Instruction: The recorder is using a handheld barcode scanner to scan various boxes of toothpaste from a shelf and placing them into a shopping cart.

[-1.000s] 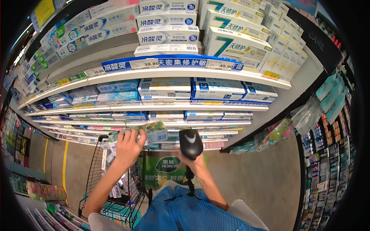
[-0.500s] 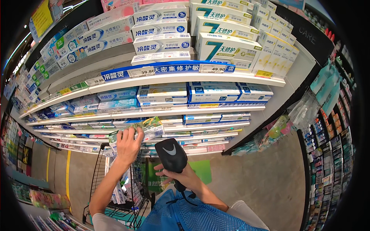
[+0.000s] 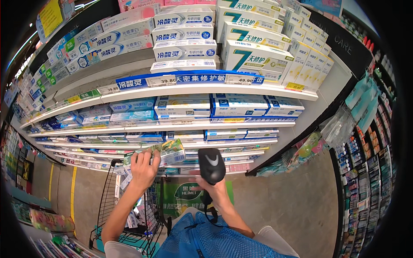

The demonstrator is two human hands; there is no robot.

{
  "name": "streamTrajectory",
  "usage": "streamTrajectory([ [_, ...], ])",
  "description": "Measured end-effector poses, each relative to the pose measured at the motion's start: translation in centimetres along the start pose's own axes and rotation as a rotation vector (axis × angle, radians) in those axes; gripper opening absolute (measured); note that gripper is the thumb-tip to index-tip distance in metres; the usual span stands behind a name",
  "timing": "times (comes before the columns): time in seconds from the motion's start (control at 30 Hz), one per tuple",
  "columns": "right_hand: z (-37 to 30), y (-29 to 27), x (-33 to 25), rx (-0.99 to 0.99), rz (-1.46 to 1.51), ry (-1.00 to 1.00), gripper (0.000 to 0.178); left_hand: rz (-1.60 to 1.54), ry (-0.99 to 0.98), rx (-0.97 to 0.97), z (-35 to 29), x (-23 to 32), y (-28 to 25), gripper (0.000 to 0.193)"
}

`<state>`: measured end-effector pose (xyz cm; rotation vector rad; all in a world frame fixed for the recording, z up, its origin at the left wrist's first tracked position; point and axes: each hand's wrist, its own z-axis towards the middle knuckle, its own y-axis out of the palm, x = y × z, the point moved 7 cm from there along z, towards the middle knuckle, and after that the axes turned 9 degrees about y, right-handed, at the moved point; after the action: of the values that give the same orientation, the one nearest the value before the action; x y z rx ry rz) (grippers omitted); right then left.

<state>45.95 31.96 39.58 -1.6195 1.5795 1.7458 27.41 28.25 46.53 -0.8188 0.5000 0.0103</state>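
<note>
L hand (image 3: 144, 168) fingers round toothpaste box (image 3: 165, 152), scanner (image 3: 211, 165) beside

White shop shelves (image 3: 206, 91) stand over a grey floor (image 3: 292, 202).

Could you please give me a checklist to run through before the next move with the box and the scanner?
1. Left hand grips the green toothpaste box: ok.
2. Right hand holds the black handheld scanner: ok.
3. Scanner head beside the box, facing it: cannot tell.
4. Box code turned toward the scanner: cannot tell.
5. Shopping cart stands below the left arm: ok.
</note>
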Motion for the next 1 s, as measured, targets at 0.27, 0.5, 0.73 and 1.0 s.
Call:
streamTrajectory([
  [0.27, 0.8, -1.6, 0.4, -0.005, -0.052, -0.085, 0.065, -0.005, 0.163, 0.205, -1.7, 3.5, -2.8, 0.017],
  [0.5, 0.9, -1.5, 1.5, 0.04, -0.075, -0.011, 0.055, -0.024, 0.201, 0.297, -2.1, 4.9, -3.5, 0.012],
  [0.73, 1.0, -1.7, 1.3, 0.064, -0.206, -0.072, 0.039, -0.049, 0.167, 0.247, -2.5, 5.5, -3.2, 0.013],
  [1.0, 0.3, -1.8, 0.9, -0.054, 0.012, 0.077, 0.052, -1.35, -0.839, -0.13, -3.2, -0.3, 2.9, 0.038],
])
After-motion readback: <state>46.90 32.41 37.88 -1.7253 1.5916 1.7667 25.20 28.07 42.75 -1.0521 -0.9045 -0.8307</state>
